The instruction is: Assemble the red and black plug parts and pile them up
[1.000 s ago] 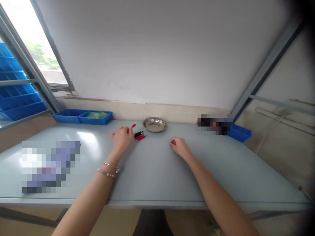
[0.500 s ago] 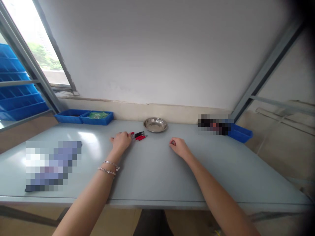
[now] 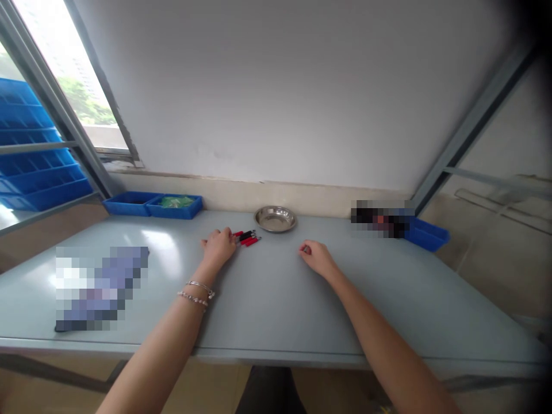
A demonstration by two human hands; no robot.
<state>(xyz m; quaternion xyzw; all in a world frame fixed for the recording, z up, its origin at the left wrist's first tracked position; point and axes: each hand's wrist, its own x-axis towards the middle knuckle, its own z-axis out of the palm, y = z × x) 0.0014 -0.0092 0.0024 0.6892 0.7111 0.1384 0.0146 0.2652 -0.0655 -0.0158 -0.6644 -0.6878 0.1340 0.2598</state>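
My left hand [image 3: 219, 245] rests on the grey table [image 3: 267, 299], fingers curled, its fingertips on a small red part [image 3: 237, 233]. That part lies at the left end of a little cluster of red and black parts with metal tips [image 3: 249, 237]. A bracelet sits on the left wrist. My right hand [image 3: 317, 257] lies on the table to the right, fingers curled into a loose fist with a spot of red showing at the fingertips. A shallow steel dish [image 3: 275, 218] stands just behind the cluster.
Two blue trays [image 3: 153, 205] stand at the back left, one with green contents. Another blue tray [image 3: 426, 234] sits at the back right. A blurred-out patch lies on the left of the table. A window frame and stacked blue bins are at the far left.
My left hand has come down from holding the red part in the air and set it against the cluster on the table. The right hand has stayed where it was.
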